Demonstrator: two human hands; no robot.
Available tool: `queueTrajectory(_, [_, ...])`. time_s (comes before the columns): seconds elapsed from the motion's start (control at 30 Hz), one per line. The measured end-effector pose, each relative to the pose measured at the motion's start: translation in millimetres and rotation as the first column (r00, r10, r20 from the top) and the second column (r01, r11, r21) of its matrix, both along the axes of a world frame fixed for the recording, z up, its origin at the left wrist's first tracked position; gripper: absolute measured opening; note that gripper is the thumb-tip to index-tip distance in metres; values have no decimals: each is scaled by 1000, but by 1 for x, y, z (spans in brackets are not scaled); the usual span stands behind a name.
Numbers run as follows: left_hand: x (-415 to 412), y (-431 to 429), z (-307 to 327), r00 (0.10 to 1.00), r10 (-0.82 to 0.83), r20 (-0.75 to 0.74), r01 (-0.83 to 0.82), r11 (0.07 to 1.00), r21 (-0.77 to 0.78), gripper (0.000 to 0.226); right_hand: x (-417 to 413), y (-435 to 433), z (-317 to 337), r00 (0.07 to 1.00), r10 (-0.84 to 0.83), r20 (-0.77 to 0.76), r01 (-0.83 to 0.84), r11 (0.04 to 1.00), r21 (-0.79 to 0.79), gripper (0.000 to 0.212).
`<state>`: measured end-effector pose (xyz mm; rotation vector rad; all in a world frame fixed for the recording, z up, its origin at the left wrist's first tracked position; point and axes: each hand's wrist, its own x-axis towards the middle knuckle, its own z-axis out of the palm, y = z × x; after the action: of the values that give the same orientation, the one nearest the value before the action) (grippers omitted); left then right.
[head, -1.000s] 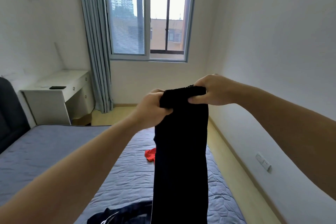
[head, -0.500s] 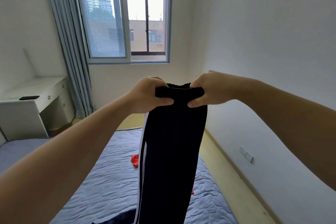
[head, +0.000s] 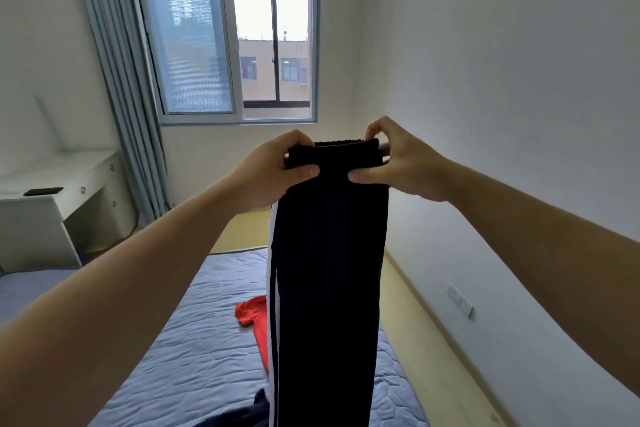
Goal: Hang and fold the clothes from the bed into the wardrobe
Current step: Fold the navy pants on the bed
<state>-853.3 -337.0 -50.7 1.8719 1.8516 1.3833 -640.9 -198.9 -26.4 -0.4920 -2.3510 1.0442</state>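
A pair of black trousers (head: 329, 270) with white side stripes hangs straight down in front of me, held up by the ribbed waistband. My left hand (head: 277, 170) grips the waistband's left end, thumb in front. My right hand (head: 401, 163) pinches the right end, thumb below and fingers on top. The legs hang over the blue quilted bed (head: 194, 357). A red garment (head: 258, 319) lies on the bed, partly hidden behind the trousers. A dark garment (head: 239, 416) lies at the bottom edge. No wardrobe is in view.
A white desk (head: 65, 191) with a dark phone (head: 43, 191) stands at the left by the blue curtain (head: 121, 87). A window (head: 228, 35) faces me. A strip of wooden floor (head: 440, 357) runs between the bed and the right wall, which bears a socket (head: 460, 302).
My hands have drawn apart along the waistband, spreading it flat and level. The white side stripes have come into sight on the left. My view has swung right and tilted down slightly.
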Motion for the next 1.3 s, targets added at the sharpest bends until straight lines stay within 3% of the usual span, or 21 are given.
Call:
queueTrajectory(0.13, [19, 25, -1, 999, 53, 1, -53, 999, -12, 29, 12, 33, -9, 997, 36, -66, -52, 968, -245, 68])
queueTrajectory(0.27, [42, 47, -6, 986, 67, 153, -64, 998, -24, 44, 28, 62, -18, 995, 93, -47, -100, 974, -201, 36])
queueTrajectory(0.37, [57, 62, -10, 959, 114, 259, -106, 993, -43, 60, 44, 79, -22, 995, 72, -71, -82, 987, -140, 25])
queueTrajectory(0.5, [83, 78, -17, 956, 179, 232, -164, 983, -83, 22, 64, 100, -29, 997, 83, -9, -83, 996, -37, 26])
queueTrajectory(0.57, [97, 85, -22, 957, 203, 206, -190, 978, -82, 17, 74, 108, -31, 995, 98, 19, -98, 995, -23, 31])
queueTrajectory(0.73, [117, 94, -25, 967, 131, 218, -106, 987, -120, 13, 98, 118, -27, 990, 136, 39, -134, 990, -46, 32])
queueTrajectory(1.0, [121, 98, -10, 915, -81, 396, 117, 991, -66, 18, 112, 125, -5, 981, 187, 57, -171, 962, -210, 36])
queueTrajectory(1.3, [97, 109, -18, 874, -168, 457, 235, 968, -92, 46, 99, 142, -9, 954, 276, 113, -212, 895, -393, 25])
